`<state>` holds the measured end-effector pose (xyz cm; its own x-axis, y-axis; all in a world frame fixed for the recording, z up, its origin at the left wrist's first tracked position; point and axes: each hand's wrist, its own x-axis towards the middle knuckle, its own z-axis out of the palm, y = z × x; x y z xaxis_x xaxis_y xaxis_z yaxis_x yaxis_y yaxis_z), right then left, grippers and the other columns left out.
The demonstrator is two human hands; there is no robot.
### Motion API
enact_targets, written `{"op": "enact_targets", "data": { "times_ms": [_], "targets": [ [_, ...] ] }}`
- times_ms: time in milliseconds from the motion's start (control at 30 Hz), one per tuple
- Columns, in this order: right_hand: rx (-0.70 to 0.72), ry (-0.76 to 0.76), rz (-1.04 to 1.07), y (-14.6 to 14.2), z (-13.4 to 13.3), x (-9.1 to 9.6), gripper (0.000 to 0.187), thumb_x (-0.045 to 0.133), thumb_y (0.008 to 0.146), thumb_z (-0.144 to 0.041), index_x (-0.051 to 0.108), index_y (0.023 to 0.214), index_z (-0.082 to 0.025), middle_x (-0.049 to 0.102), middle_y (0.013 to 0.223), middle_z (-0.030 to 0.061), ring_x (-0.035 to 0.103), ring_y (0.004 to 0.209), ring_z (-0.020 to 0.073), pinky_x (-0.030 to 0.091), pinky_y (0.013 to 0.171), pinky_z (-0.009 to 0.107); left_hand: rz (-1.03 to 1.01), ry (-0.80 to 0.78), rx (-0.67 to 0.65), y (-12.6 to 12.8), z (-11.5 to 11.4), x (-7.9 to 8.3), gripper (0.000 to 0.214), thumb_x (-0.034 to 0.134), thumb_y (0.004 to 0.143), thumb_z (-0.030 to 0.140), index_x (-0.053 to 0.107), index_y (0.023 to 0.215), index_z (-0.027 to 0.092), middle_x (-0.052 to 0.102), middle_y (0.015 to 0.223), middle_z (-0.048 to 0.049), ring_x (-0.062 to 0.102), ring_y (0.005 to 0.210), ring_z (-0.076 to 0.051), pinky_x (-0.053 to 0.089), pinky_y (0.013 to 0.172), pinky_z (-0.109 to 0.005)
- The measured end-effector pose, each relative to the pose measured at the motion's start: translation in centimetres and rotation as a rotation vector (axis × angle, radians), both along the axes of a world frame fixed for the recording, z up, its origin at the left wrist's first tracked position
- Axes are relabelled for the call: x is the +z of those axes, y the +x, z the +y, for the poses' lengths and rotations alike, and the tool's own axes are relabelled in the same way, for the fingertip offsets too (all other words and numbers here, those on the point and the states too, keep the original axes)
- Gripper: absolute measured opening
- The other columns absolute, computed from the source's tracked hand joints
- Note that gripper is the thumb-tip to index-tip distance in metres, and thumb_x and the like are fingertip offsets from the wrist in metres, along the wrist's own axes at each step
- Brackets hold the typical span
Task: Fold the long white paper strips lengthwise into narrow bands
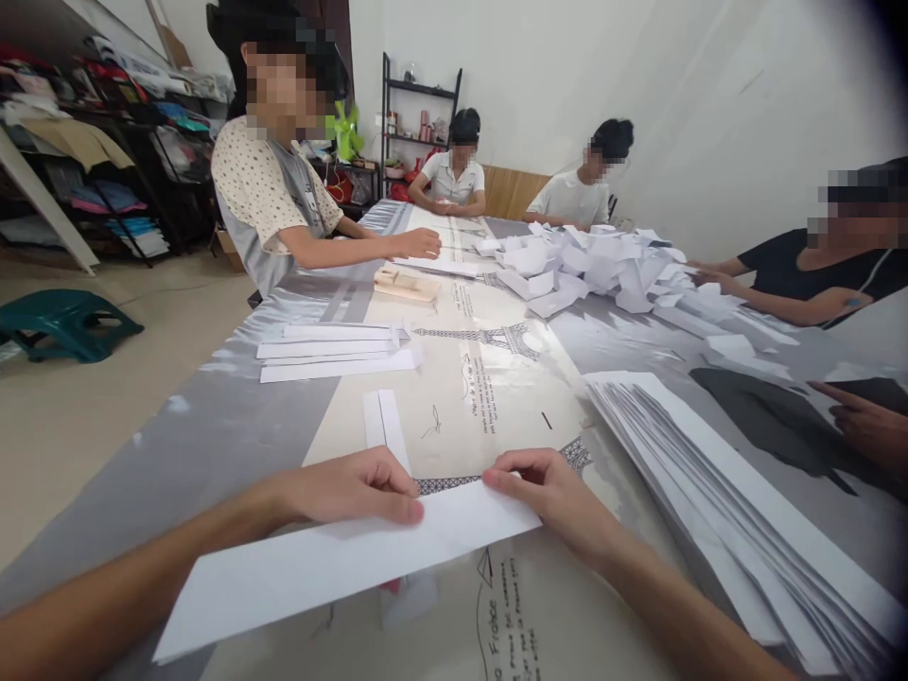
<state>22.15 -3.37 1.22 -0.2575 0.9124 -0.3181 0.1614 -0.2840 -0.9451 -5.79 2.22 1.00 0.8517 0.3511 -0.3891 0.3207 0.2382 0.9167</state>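
A long white paper strip (340, 563) lies across the near table edge, slanting from lower left to upper right. My left hand (355, 487) presses on its upper edge near the middle, fingers curled and thumb flat on the paper. My right hand (550, 492) pinches the strip's right end between thumb and fingers. A narrow folded white strip (383, 421) lies just beyond my left hand.
A fanned stack of white strips (709, 482) lies to the right. Folded strips (333, 352) sit mid-table, a heap of folded paper pieces (602, 270) farther back. Several people sit around the printed tablecloth (497, 378). Another person's hand (862, 421) rests at right. A green stool (63, 322) stands at left.
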Motion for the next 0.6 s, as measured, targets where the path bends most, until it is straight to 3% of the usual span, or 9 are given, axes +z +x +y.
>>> {"op": "enact_targets", "data": {
  "times_ms": [167,300,500,600],
  "targets": [
    [-0.040,-0.037,0.060,-0.6,-0.3,0.0,0.029,0.083,0.077,-0.046,0.074,0.072,-0.019,0.066,0.071,0.0009,0.055,0.065,0.0150,0.037,0.058,0.027,0.022,-0.090,0.009,-0.4,0.1,0.3,0.035,0.071,0.088,0.051,0.073,0.079,0.017,0.063,0.061,0.0012,0.048,0.040,-0.009,0.030,0.038,-0.020],
    [-0.018,-0.007,0.053,-1.5,-0.7,0.1,0.030,0.086,0.073,-0.046,0.074,0.070,-0.018,0.062,0.067,0.0001,0.050,0.061,0.0131,0.032,0.054,0.026,0.036,0.061,0.042,0.3,-0.3,0.9,0.038,0.073,0.088,0.048,0.065,0.069,0.016,0.047,0.057,0.0051,0.035,0.045,-0.007,0.023,0.043,-0.021],
    [0.134,0.038,0.059,-1.0,-0.5,0.5,0.040,0.077,0.085,-0.048,0.066,0.060,-0.017,0.049,0.059,-0.0036,0.041,0.058,0.0107,0.030,0.055,0.026,-0.019,0.144,-0.029,0.4,-0.1,1.2,0.041,0.070,0.089,0.050,0.061,0.067,0.016,0.038,0.058,0.0057,0.028,0.051,-0.008,0.020,0.047,-0.024],
    [0.147,0.095,0.051,-0.7,-0.5,0.6,0.040,0.074,0.088,-0.049,0.068,0.063,-0.018,0.052,0.060,-0.0030,0.045,0.058,0.0114,0.034,0.056,0.026,-0.025,0.155,-0.040,0.2,-0.1,1.1,0.040,0.066,0.092,0.052,0.064,0.073,0.017,0.041,0.058,0.0054,0.029,0.050,-0.008,0.020,0.046,-0.024]
  ]
}}
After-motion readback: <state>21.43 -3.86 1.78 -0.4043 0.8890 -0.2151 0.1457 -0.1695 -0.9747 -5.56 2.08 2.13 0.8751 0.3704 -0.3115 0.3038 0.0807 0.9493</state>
